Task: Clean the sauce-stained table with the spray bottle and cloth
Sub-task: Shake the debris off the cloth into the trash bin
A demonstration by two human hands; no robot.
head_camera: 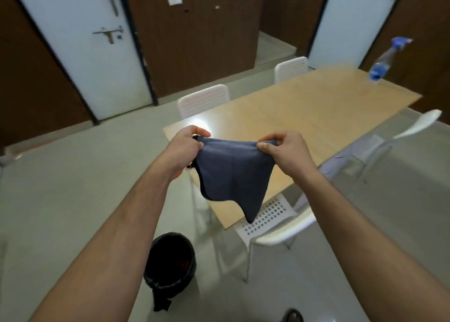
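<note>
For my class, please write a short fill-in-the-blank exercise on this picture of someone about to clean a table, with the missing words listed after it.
1. The left hand and the right hand hold the dark blue cloth stretched between them by its ____ edge.
2. The spray bottle stands on the far end of the ____.
3. On the floor, near the table corner, stands a black ____.

Missing words: top; table; bin

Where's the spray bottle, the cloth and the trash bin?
spray bottle (383, 62): head view, on its clear body.
cloth (231, 173): head view, middle of the hanging fabric.
trash bin (170, 260): head view, on its black liner.
</note>
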